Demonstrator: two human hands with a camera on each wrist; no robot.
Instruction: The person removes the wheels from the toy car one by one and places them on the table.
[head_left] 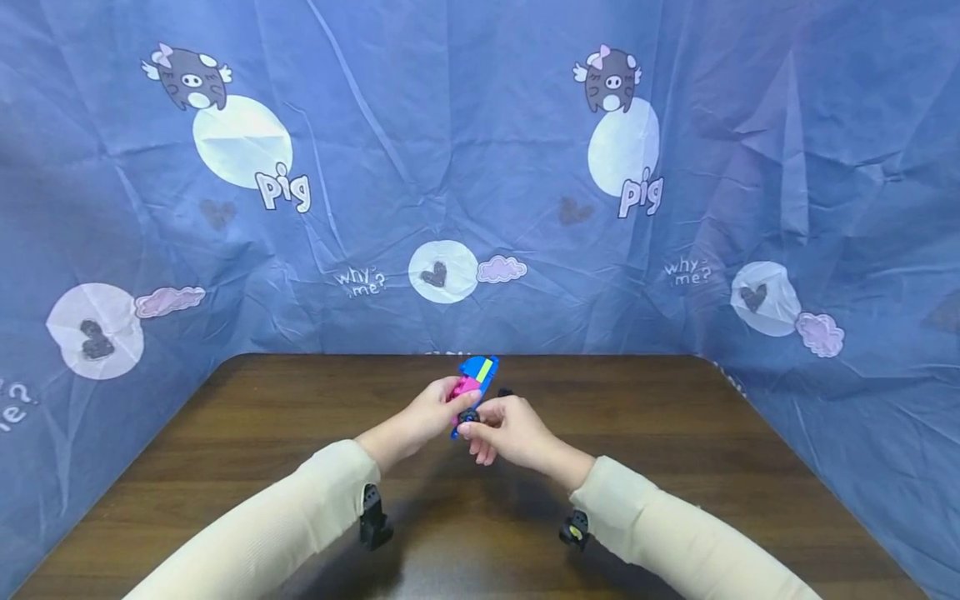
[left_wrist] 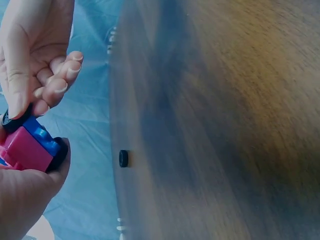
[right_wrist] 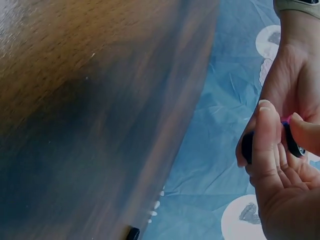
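Nearest the lens in the head view: two cream sleeves, each with a small black wrist-mounted camera unit, left (head_left: pixel 372 517) and right (head_left: pixel 573 529).

Left hand (head_left: pixel 427 412): fingers curled round a small blue-and-pink plastic brick-built toy vehicle (head_left: pixel 474 382), carrying a lime-green strip on top, held clear above the dark brown wooden table (head_left: pixel 675 433). Left wrist view confirms the grip: palm under the pink block (left_wrist: pixel 25 150), black wheel (left_wrist: pixel 59 152) against the heel of the hand.

Right hand (head_left: pixel 510 429): thumb and fingertips pinched on a small black round wheel (head_left: pixel 468 415) at the toy's lower end, at 6 o'clock of the toy body. Right wrist view shows fingers (right_wrist: pixel 265 135) closed over a dark round part (right_wrist: pixel 247 147); whether seated on its axle cannot be told.

Outward: one loose black wheel (head_left: pixel 505 392) lying on the table just at 3 o'clock of the toy, near the far edge; same part seen in the left wrist view (left_wrist: pixel 123 158).

Surround: blue cartoon-print cloth backdrop (head_left: pixel 480 167) at 12, 9 and 3 o'clock.

Risks, as judged:
- Pinched wheel slipping from fingertips if pressed off-axis; small and round, likely to roll.
- Brick joints separating under push, since the toy is held in mid-air.
- Loose wheel near the far edge knocked behind the cloth by a sleeve or hand.
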